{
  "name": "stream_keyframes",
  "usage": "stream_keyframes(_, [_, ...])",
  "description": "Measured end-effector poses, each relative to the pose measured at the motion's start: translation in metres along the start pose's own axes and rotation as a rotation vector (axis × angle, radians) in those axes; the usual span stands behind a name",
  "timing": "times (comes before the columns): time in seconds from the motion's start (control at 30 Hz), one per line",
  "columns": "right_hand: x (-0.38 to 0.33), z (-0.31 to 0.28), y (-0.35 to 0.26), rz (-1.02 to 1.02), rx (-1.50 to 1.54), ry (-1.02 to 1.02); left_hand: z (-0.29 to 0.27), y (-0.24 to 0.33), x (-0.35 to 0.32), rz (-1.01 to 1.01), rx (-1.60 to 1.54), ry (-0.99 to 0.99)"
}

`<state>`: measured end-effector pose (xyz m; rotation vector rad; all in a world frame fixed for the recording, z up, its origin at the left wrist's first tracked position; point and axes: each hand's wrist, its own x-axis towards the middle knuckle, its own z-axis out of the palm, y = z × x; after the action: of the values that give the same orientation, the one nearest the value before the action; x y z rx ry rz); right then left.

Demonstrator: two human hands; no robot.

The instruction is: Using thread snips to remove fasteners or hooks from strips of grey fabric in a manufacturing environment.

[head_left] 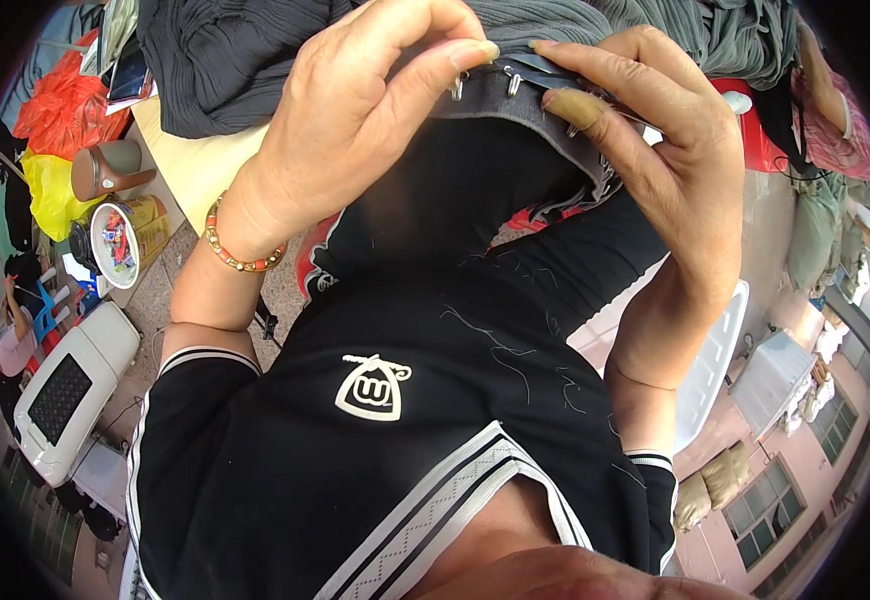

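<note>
My left hand [360, 100] is raised at the upper middle, its thumb and index finger pinched together; what lies between the tips is too small to tell. Just beneath runs a dark grey fabric band [530, 106], curving down to the right, with several small metal pins [513, 82] that look like safety pins. My right hand [670, 125] curls over the band's right part. Its thumb has a yellowish covering [577, 108]. A thin dark thing shows between that thumb and the index finger, its kind unclear. Ribbed dark grey cloth [225, 70] lies behind both hands.
More ribbed grey-green cloth [715, 40] is heaped at the far right. On the left are a red plastic bag [65, 105], a yellow bag [52, 195], a brown lidded cup [105, 170] and a tub of small wrapped pieces [117, 245]. A white machine [80, 375] stands lower left.
</note>
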<state>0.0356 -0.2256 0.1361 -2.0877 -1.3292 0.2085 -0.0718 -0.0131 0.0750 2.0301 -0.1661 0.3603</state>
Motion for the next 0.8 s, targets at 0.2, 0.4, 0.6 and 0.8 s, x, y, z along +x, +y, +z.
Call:
stream_keyframes(0.2, [0.0,-0.001,-0.001,-0.009,0.015,-0.017,-0.011,0.033,0.017,-0.082,0.112,-0.031])
stream_keyframes(0.4, [0.0,0.001,-0.003,0.006,0.013,-0.014,-0.009,0.025,0.012,-0.038,0.127,-0.019])
stream_keyframes(0.6, [-0.006,-0.004,-0.019,0.271,0.091,0.27,-0.01,0.003,0.004,0.217,-0.001,-0.074])
stream_keyframes(0.8, [-0.046,0.001,0.032,0.051,0.064,0.265,0.004,0.018,0.019,0.262,0.097,0.035])
